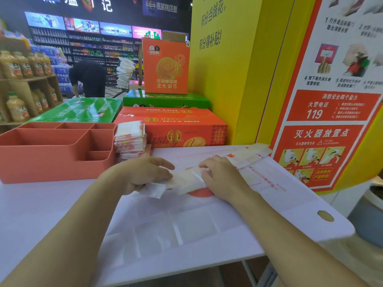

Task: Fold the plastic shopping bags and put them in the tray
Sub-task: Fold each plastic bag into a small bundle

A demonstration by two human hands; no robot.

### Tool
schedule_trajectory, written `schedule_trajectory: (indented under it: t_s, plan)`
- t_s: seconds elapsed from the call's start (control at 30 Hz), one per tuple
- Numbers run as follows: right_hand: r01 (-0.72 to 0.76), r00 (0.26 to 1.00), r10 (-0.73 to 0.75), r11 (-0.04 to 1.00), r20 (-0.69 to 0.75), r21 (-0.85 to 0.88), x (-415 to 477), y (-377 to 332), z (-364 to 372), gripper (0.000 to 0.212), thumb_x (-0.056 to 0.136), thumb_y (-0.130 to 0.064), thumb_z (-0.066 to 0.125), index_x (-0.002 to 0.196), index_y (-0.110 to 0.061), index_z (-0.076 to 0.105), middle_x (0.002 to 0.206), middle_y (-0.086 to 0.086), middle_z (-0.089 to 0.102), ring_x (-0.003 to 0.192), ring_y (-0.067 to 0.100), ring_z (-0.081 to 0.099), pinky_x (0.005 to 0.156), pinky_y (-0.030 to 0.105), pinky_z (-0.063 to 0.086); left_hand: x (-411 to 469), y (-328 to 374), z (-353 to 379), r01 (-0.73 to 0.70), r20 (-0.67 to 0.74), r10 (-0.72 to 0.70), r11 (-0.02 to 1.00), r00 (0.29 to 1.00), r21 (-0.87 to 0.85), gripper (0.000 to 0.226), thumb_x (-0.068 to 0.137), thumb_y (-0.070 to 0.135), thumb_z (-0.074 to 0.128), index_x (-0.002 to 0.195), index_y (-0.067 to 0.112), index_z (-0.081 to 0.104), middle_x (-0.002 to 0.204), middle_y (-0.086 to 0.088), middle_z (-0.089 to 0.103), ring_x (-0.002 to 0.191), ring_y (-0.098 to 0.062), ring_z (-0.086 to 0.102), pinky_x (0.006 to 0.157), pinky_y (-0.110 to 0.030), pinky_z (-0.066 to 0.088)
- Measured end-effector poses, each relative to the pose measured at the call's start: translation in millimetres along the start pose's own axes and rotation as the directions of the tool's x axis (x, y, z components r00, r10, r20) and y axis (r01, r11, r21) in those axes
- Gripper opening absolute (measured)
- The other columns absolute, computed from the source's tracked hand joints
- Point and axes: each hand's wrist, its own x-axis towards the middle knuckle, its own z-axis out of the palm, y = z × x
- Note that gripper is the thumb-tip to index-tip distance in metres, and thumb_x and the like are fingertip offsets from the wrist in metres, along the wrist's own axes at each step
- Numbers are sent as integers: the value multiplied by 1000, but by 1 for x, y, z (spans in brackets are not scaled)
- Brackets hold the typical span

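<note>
A white plastic bag folded into a long narrow strip lies across the white table, its far end reaching toward the yellow wall. My left hand pinches the strip's near end between thumb and fingers. My right hand lies flat on the strip a little further along, fingers pressing it down. Under the strip a larger white bag with red print is spread flat over the table. The orange tray with several compartments stands at the left. A stack of folded bags sits right beside the tray.
Red and green cartons are stacked behind the table. A yellow wall with an orange poster closes the right side. A grey bin stands past the table's right edge. A person bends over in the aisle beyond.
</note>
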Motion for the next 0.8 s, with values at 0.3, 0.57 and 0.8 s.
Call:
schedule_trajectory:
  t_s: [0.3, 0.57, 0.8]
  plan:
    - [140, 956, -235, 892, 177, 431, -18, -29, -1, 31, 94, -54, 52, 106, -33, 72, 105, -18, 69, 96, 5, 63, 82, 25, 48, 0, 1, 2, 36, -60, -49, 976, 997, -213, 60, 99, 64, 38, 121, 14, 59, 107, -26, 71, 63, -26, 69, 47, -28, 50]
    - [2, 975, -108, 879, 196, 476, -19, -31, -4, 30, 89, -66, 57, 95, -36, 58, 88, -11, 68, 86, 10, 70, 78, 39, 53, 6, 0, 15, -77, -50, 65, 958, 997, -276, 56, 101, 62, 34, 124, 14, 52, 91, -18, 72, 63, -30, 64, 58, -35, 50]
    - [-81, 992, 15, 829, 122, 554, -15, -29, -2, 25, 99, -31, 63, 81, -15, 66, 65, -10, 57, 55, -3, 54, 53, 9, 43, 10, -2, 21, -78, -97, 80, 997, 992, 22, 41, 102, 52, 41, 115, 18, 61, 88, -2, 78, 65, -22, 56, 60, -29, 44]
